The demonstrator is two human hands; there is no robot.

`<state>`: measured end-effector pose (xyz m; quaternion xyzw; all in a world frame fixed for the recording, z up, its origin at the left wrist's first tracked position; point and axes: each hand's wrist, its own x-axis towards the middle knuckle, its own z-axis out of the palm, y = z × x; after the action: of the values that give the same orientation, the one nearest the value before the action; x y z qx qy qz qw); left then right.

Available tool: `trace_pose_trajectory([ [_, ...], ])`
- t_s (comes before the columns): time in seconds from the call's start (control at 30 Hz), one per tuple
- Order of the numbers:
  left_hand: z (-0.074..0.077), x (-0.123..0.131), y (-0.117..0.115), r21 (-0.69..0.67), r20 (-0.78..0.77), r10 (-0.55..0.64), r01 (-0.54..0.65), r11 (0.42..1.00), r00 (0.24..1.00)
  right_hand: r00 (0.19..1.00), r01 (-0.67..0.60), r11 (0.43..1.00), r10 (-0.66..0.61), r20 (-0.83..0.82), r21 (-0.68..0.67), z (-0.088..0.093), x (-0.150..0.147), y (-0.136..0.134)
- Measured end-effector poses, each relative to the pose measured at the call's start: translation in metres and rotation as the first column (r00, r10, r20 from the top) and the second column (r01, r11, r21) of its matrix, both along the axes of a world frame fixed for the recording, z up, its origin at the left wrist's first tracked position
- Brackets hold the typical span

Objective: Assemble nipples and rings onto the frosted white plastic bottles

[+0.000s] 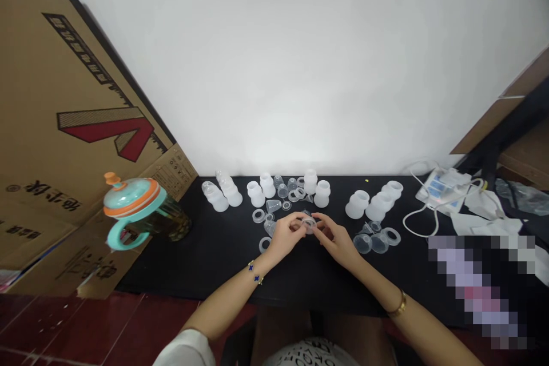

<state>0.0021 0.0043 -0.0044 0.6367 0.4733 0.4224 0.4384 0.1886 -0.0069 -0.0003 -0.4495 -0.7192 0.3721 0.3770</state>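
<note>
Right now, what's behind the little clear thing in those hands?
Behind the clear piece between the left hand and right hand are clear domed parts and white bottles on the black table. Whatever the hands themselves cover can't be seen.

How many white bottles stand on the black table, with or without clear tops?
9 white bottles: two with clear tops at the left, four in two pairs mid-view, three at the right. Others could be hidden.
</note>
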Motion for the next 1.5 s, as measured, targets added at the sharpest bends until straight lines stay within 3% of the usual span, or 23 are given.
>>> trace_pose_trajectory([
  [0.1,0.0021,0.0003,-0.0027,0.149,-0.142,0.017,0.005,0.989,0.99,1.0,-0.003,1.0,0.003,0.008,-0.002,0.0002,-0.0001,0.0003],
  [0.2,0.0037,0.002,-0.0049,0.21,-0.231,0.026,0.024,0.977,0.973,1.0,0.015,1.0,-0.015,0.023,0.003,-0.0011,0.0001,0.0008],
  [0.47,0.0007,0.003,-0.0041,0.197,-0.226,0.1,-0.055,0.979,0.969,0.994,0.075,0.997,-0.076,0.077,0.017,-0.0084,0.0013,0.004],
  [0.63,-0.0012,0.003,-0.0042,0.188,-0.223,0.061,-0.019,0.982,0.973,0.992,0.011,0.999,-0.017,0.124,0.047,-0.0049,0.0016,0.0029],
  [0.93,0.0002,0.0021,-0.0025,0.2,-0.323,0.019,0.048,0.979,0.946,0.993,0.038,0.997,-0.046,0.113,0.073,-0.0028,0.0017,0.0013],
  [1.5,0.0021,0.0019,-0.0027,0.164,-0.264,0.023,0.021,0.986,0.964,0.989,0.024,0.997,-0.035,0.147,0.08,-0.0039,0.0014,0.0019],
])
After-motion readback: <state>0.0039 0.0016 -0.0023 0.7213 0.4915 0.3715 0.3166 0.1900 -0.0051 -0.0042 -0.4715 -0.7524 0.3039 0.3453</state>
